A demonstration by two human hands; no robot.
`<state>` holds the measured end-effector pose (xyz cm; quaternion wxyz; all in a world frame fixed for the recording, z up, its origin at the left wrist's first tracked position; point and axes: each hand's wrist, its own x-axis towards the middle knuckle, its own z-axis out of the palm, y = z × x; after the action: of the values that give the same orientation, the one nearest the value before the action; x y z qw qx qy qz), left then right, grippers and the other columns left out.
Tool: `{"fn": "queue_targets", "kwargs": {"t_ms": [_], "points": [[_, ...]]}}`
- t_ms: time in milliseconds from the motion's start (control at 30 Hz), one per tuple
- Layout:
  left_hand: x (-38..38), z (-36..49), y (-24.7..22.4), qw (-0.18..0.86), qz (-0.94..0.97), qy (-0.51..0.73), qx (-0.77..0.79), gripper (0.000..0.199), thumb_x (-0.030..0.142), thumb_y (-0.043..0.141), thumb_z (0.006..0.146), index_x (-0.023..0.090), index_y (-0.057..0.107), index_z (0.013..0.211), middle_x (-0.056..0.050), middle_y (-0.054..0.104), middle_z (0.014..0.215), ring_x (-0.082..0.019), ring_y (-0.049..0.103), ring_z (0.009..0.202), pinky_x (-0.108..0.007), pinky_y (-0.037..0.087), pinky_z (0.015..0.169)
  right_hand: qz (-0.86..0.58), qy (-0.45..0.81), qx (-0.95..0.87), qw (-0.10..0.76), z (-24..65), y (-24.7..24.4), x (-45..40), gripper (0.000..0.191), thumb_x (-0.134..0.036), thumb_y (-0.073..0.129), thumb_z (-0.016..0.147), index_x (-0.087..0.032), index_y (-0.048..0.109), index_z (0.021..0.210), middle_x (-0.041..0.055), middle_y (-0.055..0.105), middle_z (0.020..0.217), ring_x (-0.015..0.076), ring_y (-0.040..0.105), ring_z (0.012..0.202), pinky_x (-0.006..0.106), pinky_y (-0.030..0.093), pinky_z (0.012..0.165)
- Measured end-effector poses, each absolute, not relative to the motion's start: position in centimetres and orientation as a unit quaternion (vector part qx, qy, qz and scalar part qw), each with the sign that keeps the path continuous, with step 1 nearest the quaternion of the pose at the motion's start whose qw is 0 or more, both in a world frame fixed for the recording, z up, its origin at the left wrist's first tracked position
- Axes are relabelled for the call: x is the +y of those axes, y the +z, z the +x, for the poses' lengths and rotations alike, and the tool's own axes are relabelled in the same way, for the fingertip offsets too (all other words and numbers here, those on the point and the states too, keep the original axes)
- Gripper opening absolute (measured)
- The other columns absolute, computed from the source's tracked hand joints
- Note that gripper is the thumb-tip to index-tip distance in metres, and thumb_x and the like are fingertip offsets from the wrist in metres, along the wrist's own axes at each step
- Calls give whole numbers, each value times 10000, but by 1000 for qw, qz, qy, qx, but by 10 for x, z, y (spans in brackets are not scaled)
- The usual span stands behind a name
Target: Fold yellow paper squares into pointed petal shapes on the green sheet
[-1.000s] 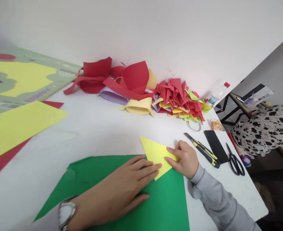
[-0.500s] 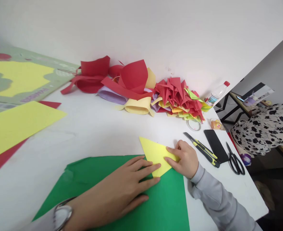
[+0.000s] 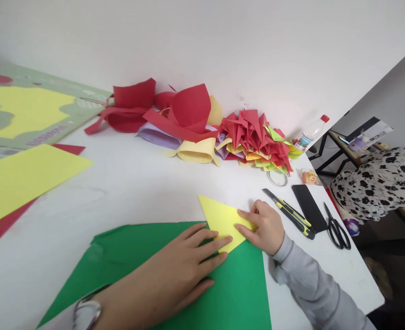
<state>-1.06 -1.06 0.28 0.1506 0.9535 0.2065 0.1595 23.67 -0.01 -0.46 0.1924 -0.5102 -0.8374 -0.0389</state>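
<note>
A folded piece of yellow paper [image 3: 219, 213] lies partly on a large green sheet [image 3: 126, 250] and partly on the white table. My left hand [image 3: 185, 261] rests with fingers spread over the green sheet, its fingertips on the yellow paper's lower left edge. At the right corner of the yellow paper, my right hand [image 3: 266, 227] grips it between thumb and forefinger, the other fingers curled in. The tip of that corner is hidden by the hand.
Right of my hand lie a utility knife [image 3: 288, 213], a black flat object [image 3: 308, 208] and scissors [image 3: 336, 229]. Folded red papers [image 3: 253, 133], a tape roll [image 3: 277, 178] and a bottle [image 3: 310, 133] sit behind. Yellow sheets [image 3: 33, 178] lie left. A person in floral cloth [image 3: 377, 183] is at right.
My left fingers have shifted very slightly on the yellow paper, the middle ones a little to the right. My right hand keeps its place at the corner.
</note>
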Motion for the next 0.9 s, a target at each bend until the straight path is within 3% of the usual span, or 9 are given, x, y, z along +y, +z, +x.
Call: {"fn": "queue_targets", "kwargs": {"t_ms": [900], "points": [[-13, -10, 4, 174, 949, 149, 217, 292, 300, 521, 929, 301, 580, 1215, 49, 614, 1314, -250, 531, 1141, -454, 289, 1078, -501, -61, -841, 196, 237, -6, 0, 322, -458, 628, 855, -230, 731, 1058, 53, 537, 802, 173, 520, 705, 291, 415, 631]]}}
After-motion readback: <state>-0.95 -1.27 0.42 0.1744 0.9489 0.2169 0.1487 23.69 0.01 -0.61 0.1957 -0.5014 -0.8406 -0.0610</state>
